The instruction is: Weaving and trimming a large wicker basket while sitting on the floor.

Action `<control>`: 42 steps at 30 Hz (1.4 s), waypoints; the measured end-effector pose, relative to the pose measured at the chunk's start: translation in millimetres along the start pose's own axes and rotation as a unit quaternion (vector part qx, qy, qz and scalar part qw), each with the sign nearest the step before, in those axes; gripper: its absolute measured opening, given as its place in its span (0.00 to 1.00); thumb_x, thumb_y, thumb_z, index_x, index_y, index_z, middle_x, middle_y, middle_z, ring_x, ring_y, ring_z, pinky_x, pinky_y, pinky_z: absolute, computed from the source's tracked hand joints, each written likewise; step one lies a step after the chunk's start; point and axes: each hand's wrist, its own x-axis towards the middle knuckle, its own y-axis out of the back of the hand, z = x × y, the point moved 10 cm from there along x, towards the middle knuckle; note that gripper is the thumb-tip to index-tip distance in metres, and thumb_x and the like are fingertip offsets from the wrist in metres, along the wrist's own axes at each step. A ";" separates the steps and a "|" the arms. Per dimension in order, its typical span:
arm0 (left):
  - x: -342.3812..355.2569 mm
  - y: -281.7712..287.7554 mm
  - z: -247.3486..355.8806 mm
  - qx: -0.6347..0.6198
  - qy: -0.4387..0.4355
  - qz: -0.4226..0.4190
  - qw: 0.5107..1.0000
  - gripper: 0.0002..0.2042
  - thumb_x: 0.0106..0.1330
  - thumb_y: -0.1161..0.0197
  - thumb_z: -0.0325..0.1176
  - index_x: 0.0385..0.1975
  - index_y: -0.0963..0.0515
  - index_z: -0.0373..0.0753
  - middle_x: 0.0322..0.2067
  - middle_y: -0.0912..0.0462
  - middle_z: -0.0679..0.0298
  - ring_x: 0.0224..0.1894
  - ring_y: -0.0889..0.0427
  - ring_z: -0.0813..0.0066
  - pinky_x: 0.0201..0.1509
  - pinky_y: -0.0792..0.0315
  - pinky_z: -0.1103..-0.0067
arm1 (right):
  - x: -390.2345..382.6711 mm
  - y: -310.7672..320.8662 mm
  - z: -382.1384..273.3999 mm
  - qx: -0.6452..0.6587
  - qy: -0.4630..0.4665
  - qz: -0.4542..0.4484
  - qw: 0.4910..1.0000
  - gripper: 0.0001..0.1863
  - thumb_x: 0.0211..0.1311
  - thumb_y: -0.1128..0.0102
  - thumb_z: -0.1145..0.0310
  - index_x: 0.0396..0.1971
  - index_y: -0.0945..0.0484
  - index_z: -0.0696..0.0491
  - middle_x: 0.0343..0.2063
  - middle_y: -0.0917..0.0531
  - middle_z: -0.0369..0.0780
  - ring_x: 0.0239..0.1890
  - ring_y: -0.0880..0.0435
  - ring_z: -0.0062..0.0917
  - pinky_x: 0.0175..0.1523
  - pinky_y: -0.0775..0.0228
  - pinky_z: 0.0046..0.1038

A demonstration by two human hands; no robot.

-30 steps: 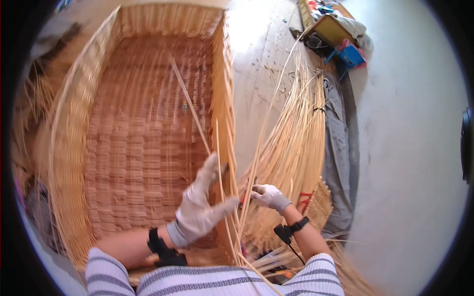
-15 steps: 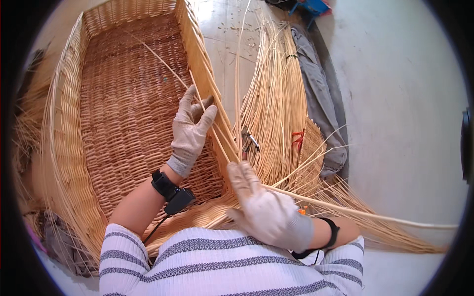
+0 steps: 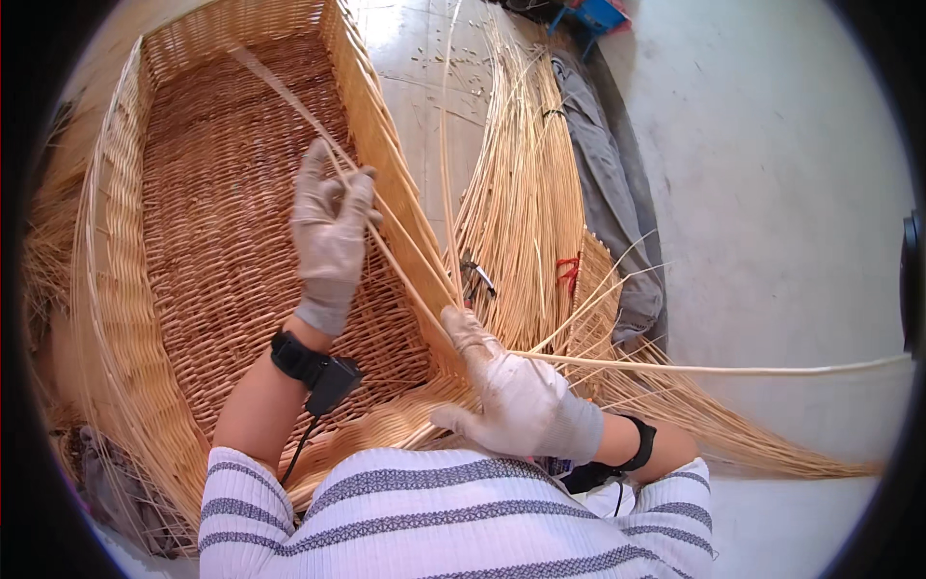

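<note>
A large rectangular wicker basket (image 3: 371, 125) lies open in front of me, with a brown woven base and pale walls. My left hand (image 3: 330, 236), in a pale glove, is raised over the inside of the right wall. Its fingers are closed round thin wicker canes (image 3: 397, 259), which run down to the near right part of the rim; their far end is blurred. My right hand (image 3: 516, 391), also gloved, grips the rim at that spot, thumb apart from the fingers. Beside its fingertips a cane (image 3: 446, 154) stands up, and a thicker cane (image 3: 714, 369) sticks out to the right.
A big bundle of loose canes (image 3: 516, 193) lies on the floor right of the basket, beside grey cloth (image 3: 593, 125). A small woven piece (image 3: 590, 309) with a red tie and a dark-handled tool (image 3: 477, 275) are near it. A blue object (image 3: 600, 14) stands far back.
My left hand has moved left, away from the right wall, drawing the canes with it over the basket. My right hand stays at the rim. The view has shifted slightly.
</note>
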 end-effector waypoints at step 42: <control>-52.7 -81.8 -6.3 0.195 0.187 -0.404 0.874 0.05 0.68 0.37 0.20 0.39 0.24 0.33 0.30 0.22 0.65 0.35 0.23 0.81 0.42 0.24 0.77 | 106.4 37.1 71.7 -0.051 0.211 0.048 0.975 0.66 0.41 0.18 0.47 0.77 0.48 0.58 0.76 0.42 0.52 0.79 0.45 0.42 0.81 0.52 0.38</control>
